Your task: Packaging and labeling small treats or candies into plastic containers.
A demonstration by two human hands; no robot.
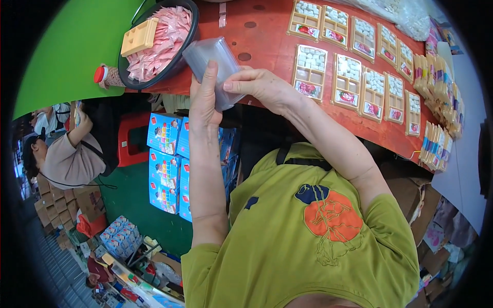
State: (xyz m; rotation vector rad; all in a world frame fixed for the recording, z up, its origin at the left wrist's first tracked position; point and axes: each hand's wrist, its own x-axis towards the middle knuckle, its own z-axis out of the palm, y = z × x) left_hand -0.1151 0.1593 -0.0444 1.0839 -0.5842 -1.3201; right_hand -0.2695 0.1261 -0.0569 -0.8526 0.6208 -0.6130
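A stack of transparent, rectangular plastic covers [223,55], their layered edges lying close together, is held up at a slant, its far end leaning left, over the near edge of the red tabletop [269,38].

Close fisheye view from the head, downward

Yellow-green, short-sleeved cloth shirt [272,236]. Landmark: round orange fabric patch [334,218] on its front. Angular navy patch [311,193] touches its hemward edge; smaller navy patch [251,203] well left of it. Stitched dark-olive outlines [327,251] cross it, trail toward neckline [318,294]. Black band [308,163] hemward of it. Left hand [207,97], right hand [267,92], forearms [208,174] bare.
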